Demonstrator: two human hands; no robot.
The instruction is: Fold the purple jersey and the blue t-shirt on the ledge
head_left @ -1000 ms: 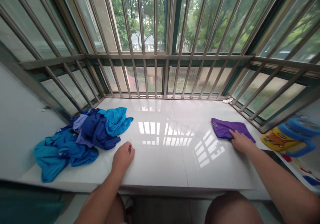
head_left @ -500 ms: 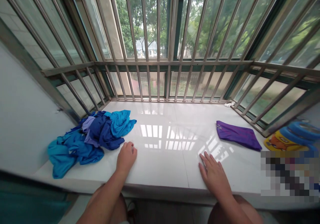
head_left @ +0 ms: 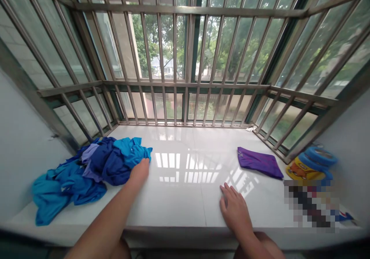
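My left hand (head_left: pixel 140 171) is at the right side of a pile of crumpled clothes. Its curled fingers are closed at the edge of a bright blue garment (head_left: pixel 130 151); the fingertips are mostly hidden. Under and beside that garment lie a dark blue garment (head_left: pixel 108 164), a lavender one (head_left: pixel 90 153) and a teal-blue one (head_left: pixel 58 185). My right hand (head_left: pixel 234 203) rests palm down on the white ledge (head_left: pixel 179 201), fingers stretched out, holding nothing. Beyond it to the right lies a flat, folded purple garment (head_left: pixel 258 162).
A blue and yellow container (head_left: pixel 310 164) with a cartoon picture stands at the right end, beside a pixelated patch. Metal window bars (head_left: pixel 185 85) enclose the ledge at the back and sides. A small white scrap (head_left: pixel 251 128) lies in the far right corner.
My left hand has moved forward from the bare ledge beside the pile to the bright blue garment. My right hand stays flat on the ledge. The view has tilted up and shifted slightly right.
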